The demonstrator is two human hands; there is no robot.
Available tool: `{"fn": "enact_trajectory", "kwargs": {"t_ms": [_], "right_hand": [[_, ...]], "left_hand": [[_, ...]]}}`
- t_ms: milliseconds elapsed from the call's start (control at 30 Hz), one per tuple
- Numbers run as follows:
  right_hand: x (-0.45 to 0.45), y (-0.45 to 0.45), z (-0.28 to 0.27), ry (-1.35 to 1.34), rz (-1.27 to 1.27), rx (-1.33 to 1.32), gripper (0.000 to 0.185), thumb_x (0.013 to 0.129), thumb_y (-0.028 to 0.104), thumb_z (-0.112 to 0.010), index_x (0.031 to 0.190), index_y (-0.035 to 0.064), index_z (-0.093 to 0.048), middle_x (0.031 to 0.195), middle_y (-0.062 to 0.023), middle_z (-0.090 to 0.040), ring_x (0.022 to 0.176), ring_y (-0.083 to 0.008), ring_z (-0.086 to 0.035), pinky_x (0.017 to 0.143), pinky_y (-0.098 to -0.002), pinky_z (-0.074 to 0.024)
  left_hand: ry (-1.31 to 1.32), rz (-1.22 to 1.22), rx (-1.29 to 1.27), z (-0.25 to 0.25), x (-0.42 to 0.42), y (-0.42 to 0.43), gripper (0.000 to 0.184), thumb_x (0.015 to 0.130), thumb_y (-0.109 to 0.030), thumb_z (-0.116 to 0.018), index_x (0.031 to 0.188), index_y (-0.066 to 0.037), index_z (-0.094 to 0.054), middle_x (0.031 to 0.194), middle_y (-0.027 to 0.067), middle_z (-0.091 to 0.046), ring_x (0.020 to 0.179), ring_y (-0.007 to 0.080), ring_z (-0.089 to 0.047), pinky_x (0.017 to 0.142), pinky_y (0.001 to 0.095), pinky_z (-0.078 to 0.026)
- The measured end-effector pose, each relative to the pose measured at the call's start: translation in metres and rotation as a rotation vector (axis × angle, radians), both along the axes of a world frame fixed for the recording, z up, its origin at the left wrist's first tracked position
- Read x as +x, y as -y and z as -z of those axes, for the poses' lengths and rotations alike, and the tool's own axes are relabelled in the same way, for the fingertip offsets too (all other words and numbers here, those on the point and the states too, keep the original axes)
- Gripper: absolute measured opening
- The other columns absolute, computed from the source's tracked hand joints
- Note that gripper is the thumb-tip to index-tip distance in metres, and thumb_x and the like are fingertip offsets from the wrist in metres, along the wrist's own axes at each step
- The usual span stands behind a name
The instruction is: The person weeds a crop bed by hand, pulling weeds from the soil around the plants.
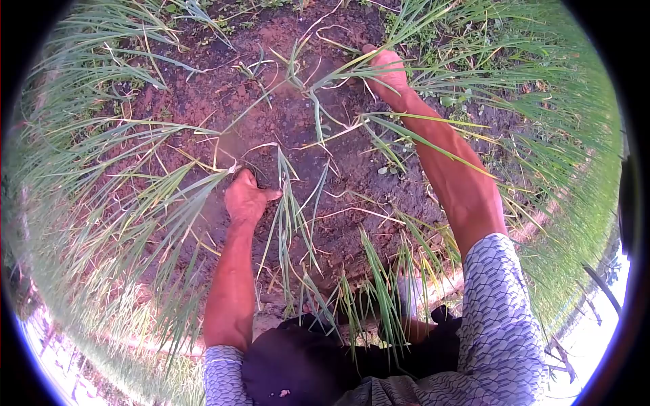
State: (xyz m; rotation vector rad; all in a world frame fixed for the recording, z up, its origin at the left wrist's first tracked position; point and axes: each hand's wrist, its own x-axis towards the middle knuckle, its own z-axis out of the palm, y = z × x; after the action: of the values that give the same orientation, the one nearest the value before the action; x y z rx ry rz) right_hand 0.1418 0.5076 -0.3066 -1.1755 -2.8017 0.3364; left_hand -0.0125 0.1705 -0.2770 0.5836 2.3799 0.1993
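My left hand is low over the wet brown soil, thumb stretched out to the right and apart from the fingers. Its fingertips point at the ground beside the base of a leaning onion plant; the thumb tip comes close to another onion plant. Farther forward, my right hand is closed near the soil, its fingers curled. Long green leaves pass beside and across it, and what it grips, if anything, is hidden. An onion plant lies spread below that hand.
Dense rows of onion plants stand on the left and right. Small weeds grow near my right forearm. More onion leaves rise close to my body, in front of a dark cap.
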Motion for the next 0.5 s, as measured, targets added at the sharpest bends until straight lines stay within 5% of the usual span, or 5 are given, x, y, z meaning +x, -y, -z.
{"fn": "enact_trajectory", "kwargs": {"t_ms": [233, 333, 367, 433, 500], "right_hand": [[0.097, 0.037, -0.035, 0.006, -0.286, -0.419, 0.013, 0.085, 0.01, -0.06, 0.097, 0.0055, -0.063, 0.082, -0.0194, -0.065, 0.087, -0.0391, -0.065, 0.078, -0.0443, -0.0549], [0.131, 0.03, -0.045, 0.229, 0.07, -0.441, 0.026, 0.084, 0.021, -0.064, 0.106, 0.0097, -0.07, 0.089, -0.0191, -0.068, 0.086, -0.0375, -0.067, 0.079, -0.0435, -0.0548], [0.141, 0.008, -0.041, 0.575, -0.382, -0.158, 0.028, 0.083, 0.021, -0.063, 0.108, 0.0107, -0.071, 0.096, -0.0191, -0.07, 0.089, -0.0362, -0.068, 0.082, -0.0424, -0.0544], [0.12, 0.012, -0.068, 0.207, 0.432, -0.564, 0.029, 0.083, 0.021, -0.06, 0.107, 0.011, -0.071, 0.097, -0.0197, -0.07, 0.09, -0.0343, -0.068, 0.083, -0.0412, -0.0542], [0.127, -0.002, -0.019, 0.255, 0.218, -0.245, 0.035, 0.081, 0.024, -0.057, 0.112, 0.0106, -0.068, 0.098, -0.0228, -0.068, 0.091, -0.0349, -0.067, 0.082, -0.042, -0.0539]], "left_hand": [[0.0, 0.007, 0.024, 0.002, 0.0, 0.003, 0.056, 0.055, -0.025, -0.095, 0.072, -0.005, -0.046, 0.065, 0.007, -0.058, 0.06, 0.0216, -0.05, 0.064, 0.0374, -0.046], [0.005, 0.011, 0.025, -0.001, 0.001, 0.002, 0.056, 0.055, -0.025, -0.095, 0.072, -0.005, -0.046, 0.065, 0.0072, -0.058, 0.06, 0.0218, -0.05, 0.064, 0.0377, -0.046], [-0.002, 0.012, 0.03, -0.001, 0.001, 0.001, 0.056, 0.055, -0.025, -0.095, 0.072, -0.005, -0.046, 0.065, 0.0072, -0.058, 0.06, 0.0218, -0.05, 0.063, 0.0377, -0.046], [-0.016, 0.017, 0.036, -0.001, 0.002, 0.001, 0.055, 0.056, -0.024, -0.095, 0.072, -0.005, -0.045, 0.065, 0.0071, -0.058, 0.06, 0.0217, -0.05, 0.063, 0.0377, -0.046], [-0.026, 0.021, 0.025, -0.003, 0.003, -0.001, 0.056, 0.055, -0.024, -0.095, 0.072, -0.005, -0.045, 0.065, 0.007, -0.058, 0.061, 0.0212, -0.05, 0.063, 0.0376, -0.046]]}}
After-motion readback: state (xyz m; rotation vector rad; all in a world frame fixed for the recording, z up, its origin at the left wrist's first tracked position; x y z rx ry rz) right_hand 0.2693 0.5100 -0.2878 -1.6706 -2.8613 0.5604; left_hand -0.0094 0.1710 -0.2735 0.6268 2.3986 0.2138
